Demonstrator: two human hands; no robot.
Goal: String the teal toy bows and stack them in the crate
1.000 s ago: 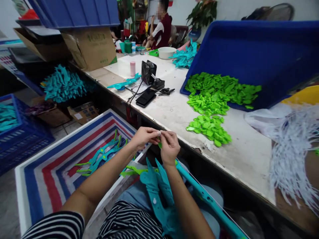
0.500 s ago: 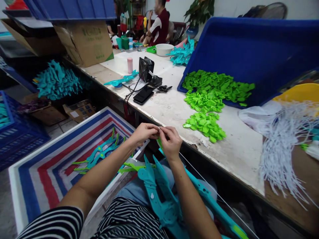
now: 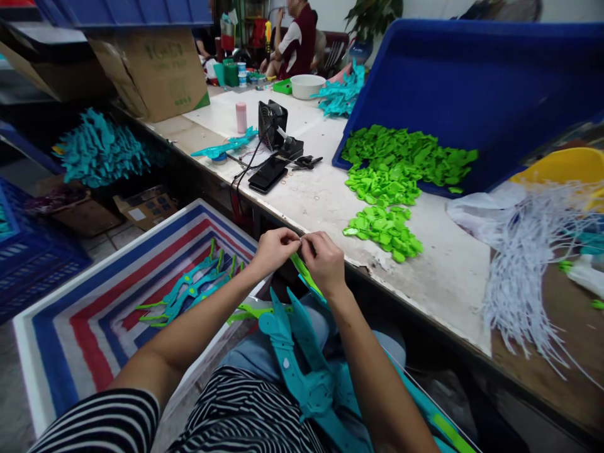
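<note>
My left hand (image 3: 277, 250) and my right hand (image 3: 324, 261) meet fingertip to fingertip in front of the table edge, both pinched. A thin white cord (image 3: 415, 382) runs from near my right hand down to the lower right; its end between my fingertips is almost hidden. Just below the fingers shows the green and teal tip (image 3: 306, 274) of a long plastic arm. It seems to belong to the teal and green toy bow (image 3: 302, 362) across my lap, partly covered by my right forearm.
Left, a striped-lined bin (image 3: 89, 314) holds several teal and green toys (image 3: 193, 286). On the table (image 3: 330, 189) are green plastic pieces (image 3: 384, 229), a tipped blue tub (image 3: 453, 82), white cords (image 3: 523, 296), a phone (image 3: 268, 175) and a small fan (image 3: 272, 126). A person (image 3: 297, 44) sits behind.
The view has shifted slightly. My fingers have closed in, covering the white bit seen between them before. More of the green tip shows below my hands.
</note>
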